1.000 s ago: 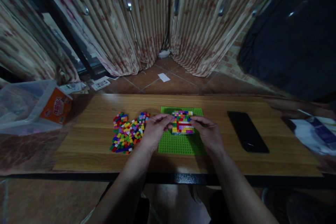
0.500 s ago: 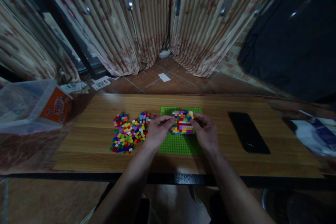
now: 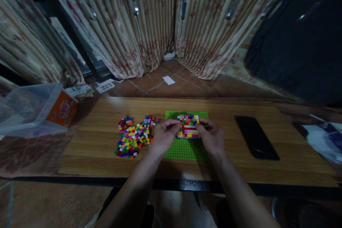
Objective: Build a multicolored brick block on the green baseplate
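A block built of many-coloured toy bricks (image 3: 189,128) is over the far half of a green studded baseplate (image 3: 187,151). My left hand (image 3: 164,135) grips the block's left side, thumb and fingers closed on it. On the opposite side my right hand (image 3: 212,135) holds the block too, its thumb at the near right edge. Whether the block is pressed onto the plate or raised a little, I cannot tell. Left of my left hand lies a pile of loose toy bricks (image 3: 135,137) in mixed colours.
The wooden table (image 3: 88,142) carries a black phone-like slab (image 3: 255,137) on the right. A clear plastic bin (image 3: 32,110) with an orange label stands beyond the table's left end. Papers and a purple packet (image 3: 331,137) lie past the right end. Striped curtains (image 3: 152,32) hang behind.
The whole view has shifted slightly, so everything appears a little lower and to the right. Both hands stay on the brick block, with hardly any movement relative to the baseplate.
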Demonstrator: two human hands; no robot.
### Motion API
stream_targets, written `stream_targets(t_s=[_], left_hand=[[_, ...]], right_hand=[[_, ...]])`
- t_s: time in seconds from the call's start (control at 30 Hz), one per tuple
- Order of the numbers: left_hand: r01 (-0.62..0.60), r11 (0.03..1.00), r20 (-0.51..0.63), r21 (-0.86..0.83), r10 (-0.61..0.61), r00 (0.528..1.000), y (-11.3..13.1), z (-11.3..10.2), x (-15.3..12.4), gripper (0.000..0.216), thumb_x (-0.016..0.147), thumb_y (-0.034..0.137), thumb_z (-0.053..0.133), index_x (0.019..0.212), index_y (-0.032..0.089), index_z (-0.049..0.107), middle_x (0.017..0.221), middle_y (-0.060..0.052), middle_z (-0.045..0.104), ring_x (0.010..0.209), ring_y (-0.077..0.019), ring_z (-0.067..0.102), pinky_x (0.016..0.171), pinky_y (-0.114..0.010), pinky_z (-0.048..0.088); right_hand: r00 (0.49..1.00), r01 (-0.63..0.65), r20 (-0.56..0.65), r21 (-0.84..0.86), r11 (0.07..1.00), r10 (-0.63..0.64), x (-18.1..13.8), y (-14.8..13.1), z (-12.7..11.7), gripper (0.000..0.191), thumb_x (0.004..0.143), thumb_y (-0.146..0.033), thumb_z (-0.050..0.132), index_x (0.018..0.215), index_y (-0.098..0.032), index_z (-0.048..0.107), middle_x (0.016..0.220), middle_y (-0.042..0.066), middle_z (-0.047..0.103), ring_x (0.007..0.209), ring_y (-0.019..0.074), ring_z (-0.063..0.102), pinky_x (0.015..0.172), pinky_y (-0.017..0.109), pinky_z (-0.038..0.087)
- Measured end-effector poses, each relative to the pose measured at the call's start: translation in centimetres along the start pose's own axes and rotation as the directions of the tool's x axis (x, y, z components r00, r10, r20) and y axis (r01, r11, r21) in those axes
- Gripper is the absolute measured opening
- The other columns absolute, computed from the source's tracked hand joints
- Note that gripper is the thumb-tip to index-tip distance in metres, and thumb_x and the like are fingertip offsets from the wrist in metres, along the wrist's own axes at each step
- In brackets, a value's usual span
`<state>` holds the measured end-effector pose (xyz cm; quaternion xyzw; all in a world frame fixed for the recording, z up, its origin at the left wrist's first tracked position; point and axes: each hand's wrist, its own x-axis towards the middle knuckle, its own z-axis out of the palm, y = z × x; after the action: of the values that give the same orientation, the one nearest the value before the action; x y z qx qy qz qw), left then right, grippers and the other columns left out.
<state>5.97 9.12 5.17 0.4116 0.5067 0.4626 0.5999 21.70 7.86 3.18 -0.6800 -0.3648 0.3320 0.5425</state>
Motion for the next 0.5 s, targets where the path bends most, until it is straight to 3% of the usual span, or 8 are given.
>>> stream_targets(t_s=[0.27,0.4,0.5], left_hand=[[-0.016,1.000,0.025,0.021,0.015,1.000,-0.5,-0.3,0.1,0.010,0.076,0.022,0.067,0.080,0.016,0.074,0.065,0.001,0.067,0.055,-0.0075,0.054,0.055,-0.019,0.043],[-0.105,0.975,0.006,0.198,0.106,0.994,-0.5,-1.8,0.9,0.014,0.079,0.022,0.063,0.083,0.016,0.075,0.067,0.000,0.068,0.058,-0.0096,0.057,0.056,-0.020,0.046],[-0.191,0.892,-0.035,0.409,0.224,0.974,0.4,-3.9,1.5,0.017,0.082,0.019,0.059,0.086,0.016,0.075,0.076,-0.002,0.072,0.067,-0.0128,0.064,0.063,-0.022,0.050]], right_hand=[[0.999,0.032,0.039,-0.013,0.999,-0.032,0.1,0.9,-0.5,0.036,0.068,-0.039,0.071,0.095,-0.017,0.074,0.089,0.008,0.077,0.078,0.0224,0.072,0.072,0.035,0.057],[0.998,0.034,0.047,-0.086,0.996,-0.030,0.0,0.9,-0.9,0.034,0.070,-0.040,0.071,0.096,-0.018,0.074,0.089,0.007,0.077,0.079,0.0232,0.072,0.072,0.035,0.057],[0.999,0.018,0.044,-0.109,0.994,-0.014,0.0,0.9,-1.0,0.034,0.070,-0.040,0.071,0.096,-0.019,0.074,0.089,0.007,0.077,0.080,0.0238,0.072,0.072,0.036,0.057]])
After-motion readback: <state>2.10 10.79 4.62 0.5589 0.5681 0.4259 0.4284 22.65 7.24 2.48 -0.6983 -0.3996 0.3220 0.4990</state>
